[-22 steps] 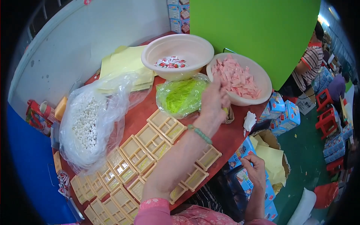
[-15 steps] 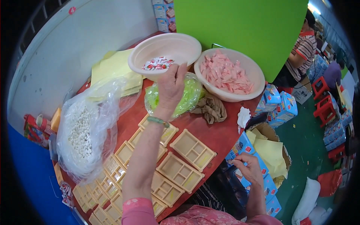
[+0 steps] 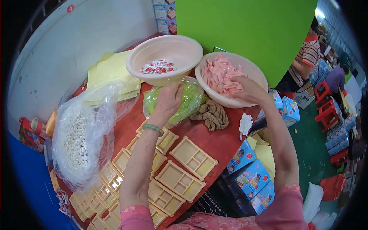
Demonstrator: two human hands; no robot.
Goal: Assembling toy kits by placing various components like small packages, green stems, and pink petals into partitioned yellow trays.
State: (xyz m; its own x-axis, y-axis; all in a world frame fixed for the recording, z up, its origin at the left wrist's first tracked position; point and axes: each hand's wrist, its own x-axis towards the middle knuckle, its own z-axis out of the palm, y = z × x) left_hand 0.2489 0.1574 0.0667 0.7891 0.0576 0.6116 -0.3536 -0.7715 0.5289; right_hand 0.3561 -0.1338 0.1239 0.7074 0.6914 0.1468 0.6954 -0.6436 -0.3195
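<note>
My left hand [image 3: 167, 100] is over a clear plastic bag [image 3: 191, 96] of bright green pieces. Its fingers curl downward; their tips and anything in them are hidden. My right hand [image 3: 248, 90] reaches into a cream bowl [image 3: 262, 76] heaped with small pink packets [image 3: 220, 74], thumb and fingers closing around packets at the right side of the heap. Left of it stands another cream bowl [image 3: 184, 46] with red-and-white sachets [image 3: 159, 67] at the bottom. Beige compartment trays [image 3: 180, 181] lie in rows under and beside my left forearm, some holding flat yellow-green pieces.
A clear bag of white pellets [image 3: 76, 142] lies at left, by yellow sheets [image 3: 111, 73]. A crumpled brown cloth [image 3: 211, 115] sits beside the green pieces' bag. Blue printed boxes [image 3: 251, 178] stand past the red table's [image 3: 130, 103] right edge. A person [image 3: 306, 57] is at upper right.
My left hand has come down from the sachet bowl to the bag of green pieces. My right hand has moved up from beside the table edge into the pink packets.
</note>
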